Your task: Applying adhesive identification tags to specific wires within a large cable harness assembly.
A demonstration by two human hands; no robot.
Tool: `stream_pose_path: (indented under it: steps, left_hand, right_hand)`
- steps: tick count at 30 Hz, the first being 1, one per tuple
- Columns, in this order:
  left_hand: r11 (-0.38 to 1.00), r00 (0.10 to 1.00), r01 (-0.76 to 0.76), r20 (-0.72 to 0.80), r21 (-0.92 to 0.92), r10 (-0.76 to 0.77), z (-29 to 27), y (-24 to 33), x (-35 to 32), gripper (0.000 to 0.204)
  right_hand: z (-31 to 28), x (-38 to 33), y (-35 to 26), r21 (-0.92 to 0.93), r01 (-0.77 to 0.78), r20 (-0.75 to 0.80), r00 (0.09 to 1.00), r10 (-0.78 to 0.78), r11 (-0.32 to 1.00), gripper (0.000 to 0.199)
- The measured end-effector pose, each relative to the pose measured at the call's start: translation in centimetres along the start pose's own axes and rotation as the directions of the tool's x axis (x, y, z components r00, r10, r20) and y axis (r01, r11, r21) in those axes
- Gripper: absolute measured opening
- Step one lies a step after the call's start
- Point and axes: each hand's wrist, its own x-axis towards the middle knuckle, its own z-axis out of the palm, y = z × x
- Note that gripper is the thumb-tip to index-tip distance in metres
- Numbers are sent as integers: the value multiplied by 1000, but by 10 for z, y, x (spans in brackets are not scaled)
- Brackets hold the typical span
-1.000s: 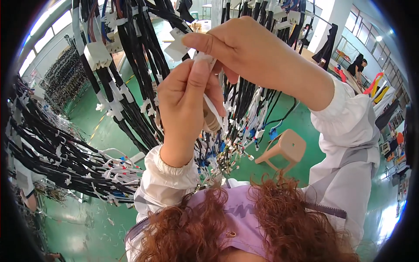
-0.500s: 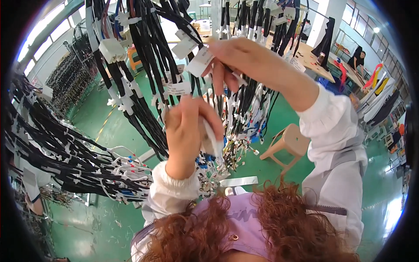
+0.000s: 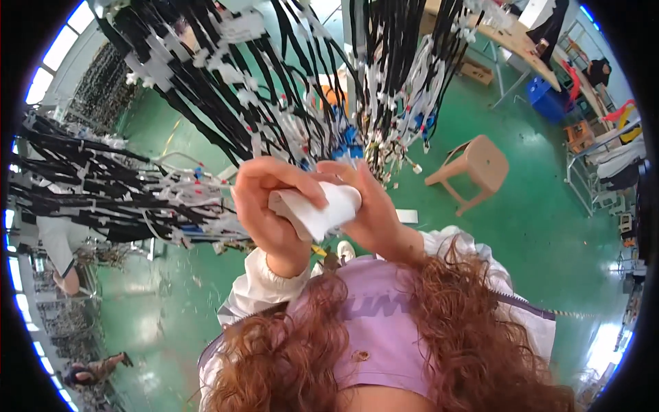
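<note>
In front of my chest, both hands meet at a curled bundle of white paper labels (image 3: 332,210). My left hand (image 3: 266,209) wraps round its left side, with the thumb lying across the top. Against the bundle's right side, my right hand (image 3: 379,216) is closed, its fingers bent and partly hidden behind the paper. Just beyond my hands hang black-taped wire harnesses (image 3: 213,103) with white connectors and white tags; neither hand is seen gripping them.
More harnesses (image 3: 103,185) spread out at the left. A beige plastic stool (image 3: 484,163) stands to the right on the green floor. Farther right are a wooden table (image 3: 508,41) and a blue bin (image 3: 546,99). Other people (image 3: 89,373) are at the left edge and far right.
My right hand has come down from a white tag on the hanging harnesses to the label bundle in my left hand. The view has tilted downward.
</note>
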Motion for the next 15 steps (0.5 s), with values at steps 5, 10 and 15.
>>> stream_pose_path:
  steps: [5,10,15]
  left_hand:
    - [960,985,-168,59,224,159,20,-43,-51,67]
    - [955,983,67,146,287,-113,14,-59,-121,100]
    - [953,953,181,198,241,-231,41,-77,-153,104]
  right_hand:
    - [-33,-23,39,595,-345,-20,897,442,726,35]
    - [-51,-64,32,665,-480,56,796,603,572,34]
    - [-76,-93,14,678,-565,65,684,727,470,26]
